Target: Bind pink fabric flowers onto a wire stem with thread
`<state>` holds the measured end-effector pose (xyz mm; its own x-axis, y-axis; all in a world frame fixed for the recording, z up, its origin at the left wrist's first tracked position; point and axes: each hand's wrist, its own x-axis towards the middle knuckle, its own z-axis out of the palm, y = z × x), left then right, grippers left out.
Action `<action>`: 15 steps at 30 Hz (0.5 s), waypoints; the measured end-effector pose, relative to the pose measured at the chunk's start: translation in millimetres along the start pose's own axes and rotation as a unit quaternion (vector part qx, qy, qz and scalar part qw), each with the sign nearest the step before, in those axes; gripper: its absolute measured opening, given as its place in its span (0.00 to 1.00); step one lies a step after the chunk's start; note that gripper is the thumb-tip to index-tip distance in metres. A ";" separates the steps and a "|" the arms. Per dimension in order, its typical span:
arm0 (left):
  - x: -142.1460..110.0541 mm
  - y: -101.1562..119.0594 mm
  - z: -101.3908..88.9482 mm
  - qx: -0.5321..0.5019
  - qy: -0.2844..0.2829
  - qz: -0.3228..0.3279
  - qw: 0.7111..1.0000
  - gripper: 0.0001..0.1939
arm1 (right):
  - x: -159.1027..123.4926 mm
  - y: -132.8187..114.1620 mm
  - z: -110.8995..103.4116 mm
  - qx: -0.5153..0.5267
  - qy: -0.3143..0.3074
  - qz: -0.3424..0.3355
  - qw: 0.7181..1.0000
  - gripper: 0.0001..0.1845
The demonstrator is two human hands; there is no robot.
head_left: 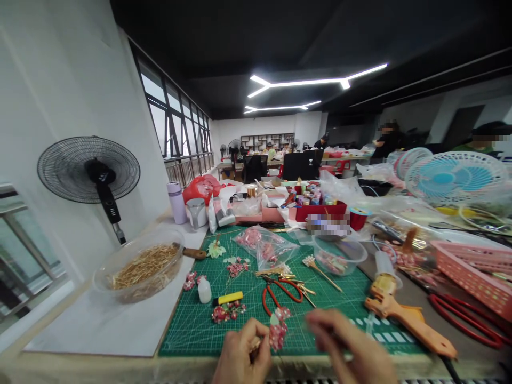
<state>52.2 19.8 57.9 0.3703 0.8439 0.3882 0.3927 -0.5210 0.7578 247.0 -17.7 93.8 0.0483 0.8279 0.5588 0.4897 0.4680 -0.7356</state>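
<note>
My left hand (244, 352) is closed at the front edge of the green cutting mat (192, 336). Its thumb and forefinger pinch a pink beaded flower spray (278, 332) with a pale green leaf. To the right, my right hand (352, 346) hovers over the mat, smeared by motion; whether its fingertips hold anything is unclear. Just beyond the spray lie red-handled scissors (282, 293). Left of them are a yellow tube (228, 298), a small white bottle (204, 290) and another red and pink flower cluster (228, 312).
An orange glue gun (408, 314) lies at right, near a pink basket (472, 272) and more red-handled scissors (464, 320). At left stands a clear bowl of golden sticks (140, 266). A plastic bag of pink flowers (264, 245) and a clear bowl (340, 253) lie farther back.
</note>
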 end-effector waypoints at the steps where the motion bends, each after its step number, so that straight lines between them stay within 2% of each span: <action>1: 1.5 2.3 -2.4 0.034 -0.006 0.059 0.998 0.09 | 11.0 -4.6 -12.8 0.015 0.013 0.030 0.999 0.05; 2: 3.9 5.2 -4.8 0.062 -0.015 0.124 0.990 0.09 | 22.8 -9.4 -22.6 0.045 0.001 0.052 0.998 0.06; 4: 10.4 11.6 -9.4 0.089 -0.030 0.242 0.966 0.10 | 44.4 -17.6 -29.9 0.117 -0.133 0.088 0.980 0.08; 5: 13.7 14.6 -11.6 0.093 -0.032 0.283 0.954 0.10 | 52.6 -19.9 -27.4 0.155 -0.211 0.101 0.960 0.08; 6: 16.6 17.1 -13.8 0.096 -0.035 0.310 0.945 0.10 | 58.6 -20.7 -21.9 0.185 -0.279 0.111 0.936 0.08; 8: 19.9 20.1 -18.7 0.107 -0.044 0.323 0.939 0.10 | 63.9 -18.4 -6.4 0.209 -0.353 0.117 0.905 0.07; 10: 19.7 20.4 -24.4 0.121 -0.059 0.285 0.949 0.08 | 63.0 -13.0 7.3 0.168 -0.362 0.091 0.912 0.07; 11: 18.8 20.1 -27.3 0.127 -0.074 0.246 0.958 0.07 | 61.4 -10.2 11.8 0.134 -0.357 0.065 0.922 0.06; 13: 17.0 19.9 -32.9 0.130 -0.123 0.144 0.973 0.05 | 57.4 -5.2 16.2 0.060 -0.354 0.006 0.933 0.07; 15: 17.3 21.8 -37.5 0.106 -0.189 0.039 0.976 0.04 | 53.3 -2.1 16.7 0.012 -0.362 -0.036 0.931 0.08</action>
<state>35.6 27.9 100.8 0.6741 0.7139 0.1895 0.5009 -0.6303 0.5931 234.1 30.6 118.7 -0.5879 0.7814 0.2093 0.4488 0.5304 -0.7192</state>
